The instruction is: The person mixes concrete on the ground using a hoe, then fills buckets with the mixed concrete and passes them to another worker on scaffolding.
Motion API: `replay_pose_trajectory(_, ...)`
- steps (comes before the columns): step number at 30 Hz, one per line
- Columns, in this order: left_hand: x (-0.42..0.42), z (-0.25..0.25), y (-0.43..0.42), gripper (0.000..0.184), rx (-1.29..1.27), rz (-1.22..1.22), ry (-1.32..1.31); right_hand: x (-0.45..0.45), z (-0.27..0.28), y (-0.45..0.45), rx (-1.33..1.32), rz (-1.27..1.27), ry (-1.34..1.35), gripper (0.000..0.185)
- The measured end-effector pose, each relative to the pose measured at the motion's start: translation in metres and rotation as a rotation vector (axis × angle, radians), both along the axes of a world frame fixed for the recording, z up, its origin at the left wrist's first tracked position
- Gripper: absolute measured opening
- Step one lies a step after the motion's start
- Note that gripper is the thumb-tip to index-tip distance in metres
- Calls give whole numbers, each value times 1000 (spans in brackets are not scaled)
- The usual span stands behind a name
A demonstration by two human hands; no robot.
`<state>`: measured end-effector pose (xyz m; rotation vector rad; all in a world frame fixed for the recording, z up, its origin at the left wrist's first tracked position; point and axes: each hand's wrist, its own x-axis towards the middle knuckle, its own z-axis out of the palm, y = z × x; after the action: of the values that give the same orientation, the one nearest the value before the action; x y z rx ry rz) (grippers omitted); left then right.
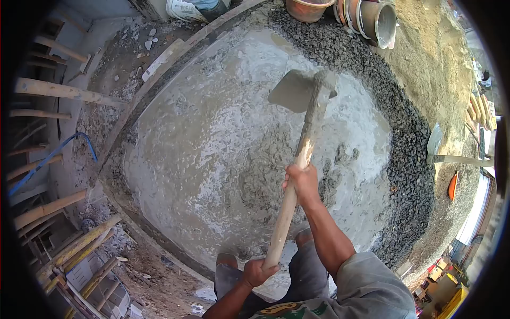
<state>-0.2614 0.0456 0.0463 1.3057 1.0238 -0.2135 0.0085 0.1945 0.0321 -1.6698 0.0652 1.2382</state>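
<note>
Both of my hands are closed on the wooden handle of a hoe [287,210]. My left hand [258,273] wraps round the handle's lower end, close to my body. Farther up, my right hand [303,183] grips the shaft near its middle. The hoe's wide metal blade [294,91], coated in grey, is at the far end, over the wet cement mix [212,138]. Whether the blade touches the mix I cannot tell. A thicker, lumpy patch of mix lies beside the handle.
Dark gravel [411,159] borders the mix at the right, with sand [425,58] beyond. Buckets [378,24] lie at the top. A second hoe [459,158] rests at the right. Wooden poles [64,91] and a blue hose [53,154] are at the left.
</note>
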Motion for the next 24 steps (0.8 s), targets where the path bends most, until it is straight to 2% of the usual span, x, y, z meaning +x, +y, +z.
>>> replay_pose_trajectory(3, 73, -55, 95, 41, -48, 286, -245, 63, -13, 105, 171, 55, -207, 17)
replay_pose_trajectory(5, 105, -100, 161, 48, 4, 279, -257, 94, -47, 172, 271, 32, -266, 15)
replay_pose_trajectory(7, 124, -129, 208, 50, -79, 349, -287, 112, -96, 223, 260, 51, -270, 20)
replay_pose_trajectory(10, 121, -158, 200, 51, -297, 582, -227, 93, -183, 243, 51, 191, -289, 32)
replay_pose_trajectory(11, 112, -168, 184, 53, -406, 683, -283, 79, -203, 245, 7, 296, -423, 32)
replay_pose_trajectory(13, 119, -185, 146, 57, -647, 876, -441, 60, -213, 246, -159, 512, -638, 37)
replay_pose_trajectory(14, 140, -155, 151, 60, -716, 1045, -459, 49, -208, 253, -264, 618, -706, 42)
replay_pose_trajectory(15, 149, -145, 154, 60, -762, 1064, -492, 41, -204, 265, -348, 740, -772, 48)
replay_pose_trajectory(17, 148, -138, 165, 61, -822, 1092, -540, 45, -218, 277, -302, 817, -824, 47)
replay_pose_trajectory(18, 138, -153, 165, 62, -768, 1014, -483, 45, -228, 275, -289, 851, -833, 46)
replay_pose_trajectory(21, 110, -176, 177, 63, -647, 865, -377, 43, -202, 267, -179, 975, -831, 45)
replay_pose_trajectory(22, 104, -185, 176, 62, -645, 881, -456, 34, -203, 269, -255, 775, -671, 44)
replay_pose_trajectory(24, 105, -189, 167, 61, -698, 954, -494, 31, -229, 272, -279, 794, -755, 42)
